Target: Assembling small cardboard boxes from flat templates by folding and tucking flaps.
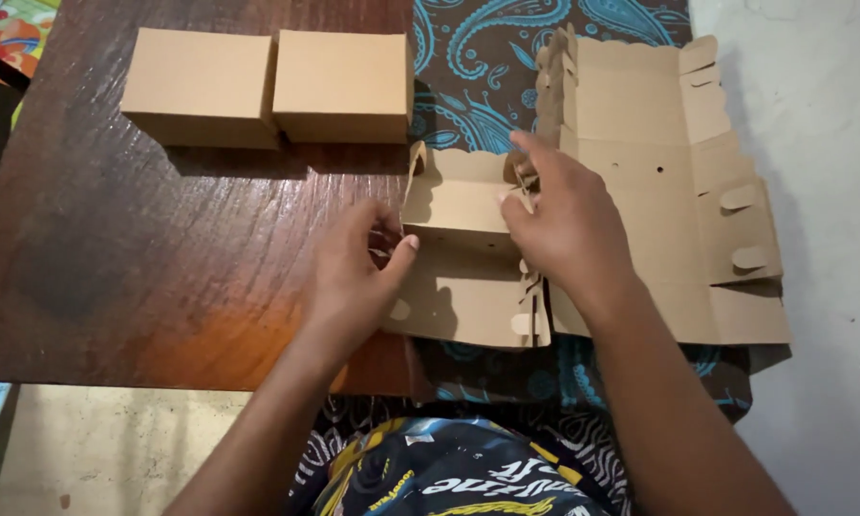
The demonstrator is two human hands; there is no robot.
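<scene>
I see the half-folded brown cardboard box blank (463,253) lying at the right-hand end of the dark wooden tabletop (143,258), partly over the brown cloth with a blue paisley pattern (478,57). Its long axis runs from me away toward the far side of the table: the flat lower panel with rounded tabs lies nearest my body, and the raised, scallop-edged walls stand up at the far end. The open inside faces up at the camera.

My left hand (354,272) is on the blank's left edge, thumb pressed onto the card and the fingers curled in close behind the side wall, a narrow pinch on that flap. My right hand (564,225) lies over the blank's right wall, fingers held loosely apart and bent down onto the folded corner, thumb tip on the inner panel; it presses the card and does not wrap around it.

Just beside it on the right, a flat unfolded brown cardboard blank (669,191) lies spread out. Two finished square brown cardboard boxes (268,86) sit side by side, touching, at the far end of the table, well apart from my hands.
</scene>
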